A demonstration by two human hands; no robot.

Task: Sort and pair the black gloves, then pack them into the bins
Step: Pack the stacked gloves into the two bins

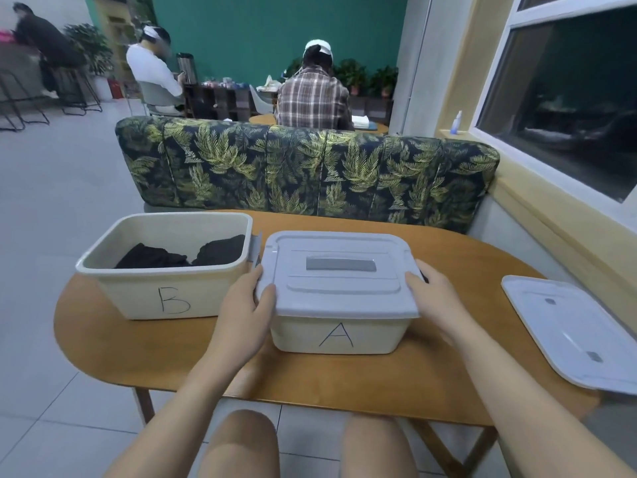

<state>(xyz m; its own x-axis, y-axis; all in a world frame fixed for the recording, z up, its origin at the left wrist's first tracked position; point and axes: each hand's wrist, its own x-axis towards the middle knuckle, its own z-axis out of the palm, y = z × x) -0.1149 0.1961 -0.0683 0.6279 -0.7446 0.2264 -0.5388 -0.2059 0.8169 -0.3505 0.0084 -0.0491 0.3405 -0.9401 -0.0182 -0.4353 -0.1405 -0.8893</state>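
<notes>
Two cream bins stand side by side on a wooden table [144, 353]. The bin marked B [162, 294], on the left, has no lid and holds black gloves [182, 255] lying in it. The bin marked A [337, 334] is covered by a grey lid [339, 274] with a handle recess. My left hand [246, 305] grips the lid's left edge, thumb on top. My right hand [436, 296] holds the lid's right edge. What bin A holds is hidden by the lid.
A second grey lid [568, 332] lies flat at the table's right end, partly over the edge. A leaf-patterned sofa back [303, 170] runs behind the table. A window wall stands at the right. People sit further back in the room. My knees show below the table.
</notes>
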